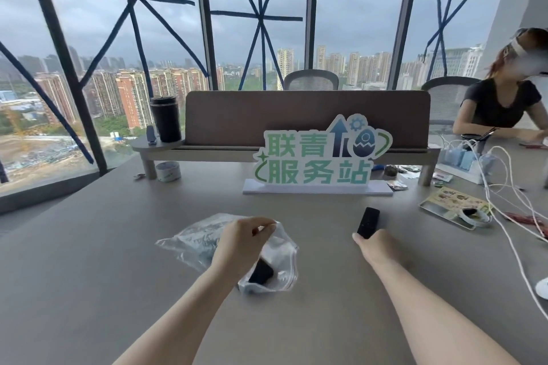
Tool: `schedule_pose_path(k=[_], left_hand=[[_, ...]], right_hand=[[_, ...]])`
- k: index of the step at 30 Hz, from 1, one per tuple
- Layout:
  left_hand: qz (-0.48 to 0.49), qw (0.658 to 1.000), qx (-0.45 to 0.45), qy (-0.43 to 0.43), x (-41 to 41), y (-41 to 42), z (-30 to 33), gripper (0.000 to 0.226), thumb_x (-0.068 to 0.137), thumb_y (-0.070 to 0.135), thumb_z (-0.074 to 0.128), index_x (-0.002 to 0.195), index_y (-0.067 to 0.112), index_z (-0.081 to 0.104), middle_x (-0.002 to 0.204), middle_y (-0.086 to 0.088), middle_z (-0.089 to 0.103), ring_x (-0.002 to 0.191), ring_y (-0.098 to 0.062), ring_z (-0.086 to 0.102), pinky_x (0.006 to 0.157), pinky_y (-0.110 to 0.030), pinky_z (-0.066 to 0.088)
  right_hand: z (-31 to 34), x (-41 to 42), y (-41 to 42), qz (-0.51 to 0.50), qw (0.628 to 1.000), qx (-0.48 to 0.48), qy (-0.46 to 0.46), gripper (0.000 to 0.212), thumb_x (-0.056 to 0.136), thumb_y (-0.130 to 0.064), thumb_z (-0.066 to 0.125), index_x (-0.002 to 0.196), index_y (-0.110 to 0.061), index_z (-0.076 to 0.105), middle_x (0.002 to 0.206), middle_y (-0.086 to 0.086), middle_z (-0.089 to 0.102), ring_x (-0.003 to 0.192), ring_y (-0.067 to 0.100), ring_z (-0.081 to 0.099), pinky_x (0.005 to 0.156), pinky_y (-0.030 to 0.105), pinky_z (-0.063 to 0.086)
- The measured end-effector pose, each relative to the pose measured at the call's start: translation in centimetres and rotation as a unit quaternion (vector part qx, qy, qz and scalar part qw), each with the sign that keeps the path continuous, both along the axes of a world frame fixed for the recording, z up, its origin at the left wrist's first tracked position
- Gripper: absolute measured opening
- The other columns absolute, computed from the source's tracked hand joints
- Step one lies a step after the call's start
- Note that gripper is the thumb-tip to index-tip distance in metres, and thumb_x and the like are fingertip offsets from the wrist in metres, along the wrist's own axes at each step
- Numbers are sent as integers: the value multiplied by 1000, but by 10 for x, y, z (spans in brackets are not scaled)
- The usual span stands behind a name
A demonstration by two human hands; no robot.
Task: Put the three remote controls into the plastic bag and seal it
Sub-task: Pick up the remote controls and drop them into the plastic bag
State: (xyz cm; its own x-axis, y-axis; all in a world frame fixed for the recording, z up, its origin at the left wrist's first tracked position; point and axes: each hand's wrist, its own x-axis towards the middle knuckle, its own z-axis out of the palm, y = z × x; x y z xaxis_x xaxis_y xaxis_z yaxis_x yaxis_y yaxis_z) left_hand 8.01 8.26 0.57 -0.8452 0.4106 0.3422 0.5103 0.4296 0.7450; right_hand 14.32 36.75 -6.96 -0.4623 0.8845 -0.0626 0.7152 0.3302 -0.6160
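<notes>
Clear plastic bag (pixel 207 238): left hand (pixel 241 241) is pinching its rim; right hand (pixel 378 247), beside it, is gripping a black remote (pixel 368 222).

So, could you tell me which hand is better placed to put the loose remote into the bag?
Right. The right hand already rests at the remote, while the left hand pinches the plastic bag open.

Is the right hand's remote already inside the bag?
No. The right hand holds the black remote out over the table, beside the plastic bag.
</notes>
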Motion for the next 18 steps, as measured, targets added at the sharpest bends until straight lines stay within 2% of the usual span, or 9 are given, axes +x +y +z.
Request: schedule_pose_path(k=[2,4,7,9,12,14,16,18], left_hand=[[1,1000,-27,-14,1,-6,-9,12,82,31,64,88,32,75,55,18,59,51,2,52,55,-19,36],[7,999,-45,-23,2,-11,-17,12,83,30,63,82,31,75,46,16,54,47,0,47,52,-18,32],[10,996,-80,-21,6,-12,-25,15,85,32,59,83,30,74,41,11,52,43,-2,45,45,-16,30],[15,996,-86,-21,10,-10,-26,16,85,33,58,85,30,74,44,10,51,44,-2,46,45,-13,32],[33,997,-65,-26,11,-12,-26,16,84,30,59,76,28,72,46,10,54,46,-2,49,48,-13,33],[45,997,-46,-30,9,-13,-26,19,83,27,58,69,21,70,54,4,62,56,-13,56,57,-25,41],[63,997,-29,-34,9,-14,-24,20,82,26,57,69,17,69,61,2,66,67,-21,60,62,-31,43],[78,996,-7,-43,10,-14,-19,18,83,25,58,74,21,72,64,9,66,70,-18,60,61,-30,39]], right_hand=[[-4,-4,7,25,999,-18,-8,44,77,-51,66,92,-9,67,87,13,72,85,34,69,83,41,55],[2,4,9,50,997,-53,-17,29,72,-40,64,79,-12,64,77,10,69,79,32,68,76,36,54],[16,23,2,86,991,-104,-9,19,64,-28,64,63,-9,61,59,6,64,57,25,59,55,29,41],[22,37,-7,110,982,-152,33,20,67,-25,63,56,-10,57,45,5,57,36,21,42,44,24,28],[31,62,-22,106,947,-258,159,26,80,-28,62,61,-9,60,54,10,64,31,18,32,41,19,20],[38,82,-33,100,915,-316,230,30,85,-31,58,66,-8,63,61,13,68,31,17,33,38,17,20],[47,101,-45,127,888,-353,264,31,89,-31,54,70,-8,61,62,13,66,31,15,32,36,18,19],[57,116,-57,174,864,-381,279,33,91,-29,49,70,-6,59,60,14,62,30,14,30,35,18,17]])
